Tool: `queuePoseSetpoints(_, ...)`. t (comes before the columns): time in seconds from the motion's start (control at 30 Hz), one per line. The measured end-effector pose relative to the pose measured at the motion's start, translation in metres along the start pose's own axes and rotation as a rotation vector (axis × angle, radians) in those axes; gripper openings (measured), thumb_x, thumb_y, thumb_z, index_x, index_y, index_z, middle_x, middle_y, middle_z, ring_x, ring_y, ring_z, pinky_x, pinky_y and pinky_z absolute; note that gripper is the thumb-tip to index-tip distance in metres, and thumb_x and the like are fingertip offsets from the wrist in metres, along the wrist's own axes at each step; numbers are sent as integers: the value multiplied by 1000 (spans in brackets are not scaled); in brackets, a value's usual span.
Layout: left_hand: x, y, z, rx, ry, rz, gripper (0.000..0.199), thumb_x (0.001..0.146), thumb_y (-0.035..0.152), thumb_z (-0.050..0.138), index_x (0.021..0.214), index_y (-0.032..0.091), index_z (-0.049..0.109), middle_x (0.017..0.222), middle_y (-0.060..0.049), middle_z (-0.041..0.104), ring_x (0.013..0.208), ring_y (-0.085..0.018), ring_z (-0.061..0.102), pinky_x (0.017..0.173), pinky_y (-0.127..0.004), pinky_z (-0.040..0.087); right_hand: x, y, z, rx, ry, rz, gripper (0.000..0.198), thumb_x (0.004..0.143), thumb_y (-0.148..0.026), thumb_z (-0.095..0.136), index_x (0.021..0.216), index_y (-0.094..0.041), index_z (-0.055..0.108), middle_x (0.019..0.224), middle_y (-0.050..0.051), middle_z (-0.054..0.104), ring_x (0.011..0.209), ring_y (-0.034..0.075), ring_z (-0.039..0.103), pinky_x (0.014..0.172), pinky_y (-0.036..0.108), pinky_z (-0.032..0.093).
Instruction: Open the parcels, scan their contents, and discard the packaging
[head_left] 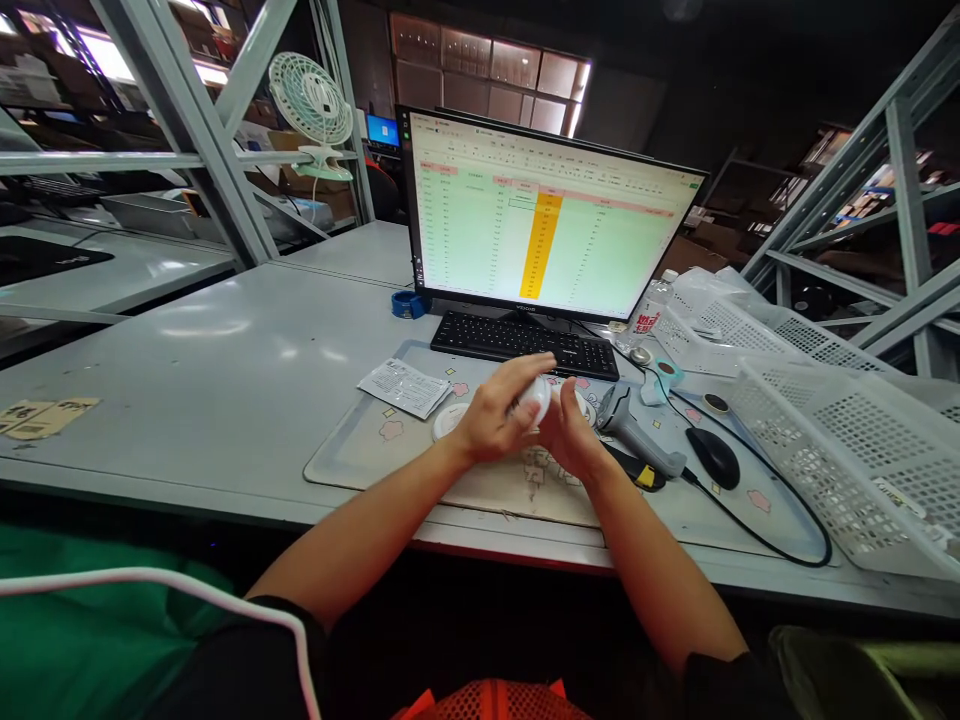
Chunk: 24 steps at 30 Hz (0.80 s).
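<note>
Over the desk mat [495, 495], my left hand [491, 415] is wrapped round a small white round object [535, 398] with a smooth, shiny surface; its kind cannot be made out. My right hand [574, 435] is just beside it, thumb raised and apart from the fingers, palm turned toward the object. Whether its fingertips touch the object is hidden. A white disc-shaped item [448, 422] lies partly behind my left wrist. Close to my right hand rests a grey barcode scanner [641, 435], beside a black and yellow tool [646, 478].
A monitor [480, 230] showing a spreadsheet stands behind a black keyboard [517, 342]. A white printed packet [406, 387] and blue tape roll [409, 304] lie left. Rightward are a mouse [712, 458], a looping cable [780, 552] and white perforated baskets [832, 430].
</note>
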<state>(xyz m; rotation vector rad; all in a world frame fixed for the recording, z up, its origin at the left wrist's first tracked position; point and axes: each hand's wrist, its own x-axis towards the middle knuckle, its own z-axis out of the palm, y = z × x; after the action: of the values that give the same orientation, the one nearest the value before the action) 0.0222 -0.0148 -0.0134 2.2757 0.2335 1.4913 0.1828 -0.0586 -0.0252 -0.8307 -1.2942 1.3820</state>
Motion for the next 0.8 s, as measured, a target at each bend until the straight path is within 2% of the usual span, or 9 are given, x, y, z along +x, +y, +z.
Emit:
queuePoseSetpoints(0.07, -1, -3, 2, -27, 115, -107, 50, 110, 44, 41, 150, 20, 58, 153, -17, 61, 144, -30, 56, 122, -51, 44, 0, -2, -1, 19, 15, -60, 79, 80, -72, 82, 146, -39, 54, 146, 5, 61, 114, 25, 69, 84, 38, 64)
queuePoseSetpoints(0.13, -1, -4, 4, -20, 127, -101, 49, 110, 43, 40, 149, 19, 59, 152, -17, 61, 143, -30, 57, 121, -52, 45, 2, 1, 2, 47, 57, -76, 80, 74, -60, 91, 141, -38, 55, 138, 3, 65, 107, 22, 70, 80, 33, 64)
queuePoseSetpoints(0.23, -1, -2, 5, 12, -1, 81, 47, 108, 41, 44, 145, 19, 61, 149, -18, 63, 143, -31, 57, 122, -54, 44, 4, 8, 6, 204, 120, 29, 65, 84, -77, 71, 128, -30, 60, 113, 3, 70, 93, 21, 70, 70, 31, 63)
queuePoseSetpoints(0.3, -1, 0, 5, 15, -98, 180, 47, 106, 41, 47, 145, 19, 62, 146, -18, 65, 142, -32, 58, 121, -56, 45, 4, 11, 7, 268, 70, 173, 65, 90, -82, 58, 128, -28, 60, 99, 3, 70, 78, 20, 69, 59, 31, 60)
queuePoseSetpoints(0.4, -2, -1, 4, 5, -95, 164, 46, 107, 41, 45, 144, 20, 63, 144, -18, 67, 139, -32, 60, 117, -55, 48, 3, 8, 3, 211, -31, 288, 71, 92, -86, 51, 131, -27, 61, 93, 4, 71, 68, 22, 67, 49, 32, 56)
queuePoseSetpoints(0.47, -1, -2, 3, 25, -17, 99, 46, 108, 43, 42, 141, 19, 64, 144, -18, 67, 137, -31, 61, 116, -54, 49, 1, 3, 1, 188, -19, 174, 73, 89, -87, 56, 132, -28, 61, 109, 6, 73, 86, 24, 72, 60, 35, 63)
queuePoseSetpoints(0.57, -1, -2, 2, 58, 75, 28, 49, 109, 47, 39, 139, 19, 65, 145, -18, 66, 137, -31, 61, 116, -53, 48, 0, -1, 3, 176, 15, -10, 68, 84, -72, 77, 138, -34, 57, 130, 4, 69, 109, 24, 70, 80, 36, 65)
queuePoseSetpoints(0.63, -2, -1, 3, 59, 87, 32, 50, 110, 48, 38, 140, 19, 65, 146, -18, 66, 137, -31, 61, 116, -53, 48, 1, 1, 8, 162, 35, -45, 67, 84, -68, 79, 137, -35, 57, 128, 3, 68, 109, 24, 69, 80, 35, 64)
queuePoseSetpoints(0.8, 1, -2, 3, 75, 50, 125, 51, 109, 46, 39, 147, 19, 59, 150, -19, 62, 140, -31, 58, 118, -52, 46, 8, 4, 6, 116, 103, -7, 73, 88, -89, 53, 127, -27, 63, 112, 7, 71, 94, 26, 71, 65, 36, 62)
